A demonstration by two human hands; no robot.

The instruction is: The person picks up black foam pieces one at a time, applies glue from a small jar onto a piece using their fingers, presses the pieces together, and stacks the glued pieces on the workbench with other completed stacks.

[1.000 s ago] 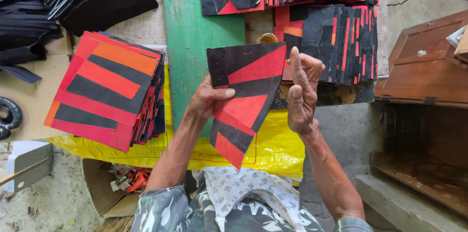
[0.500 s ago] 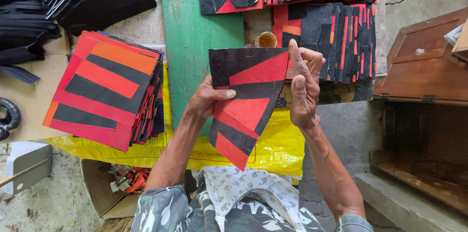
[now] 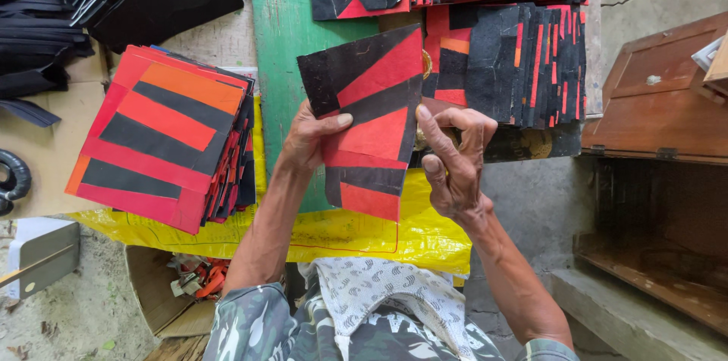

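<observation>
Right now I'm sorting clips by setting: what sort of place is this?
Probably a small craft workshop: stacks of red-and-black patchwork panels cover a bench, the left hand and right hand hold one panel, and offcuts fill a scrap box.
</observation>
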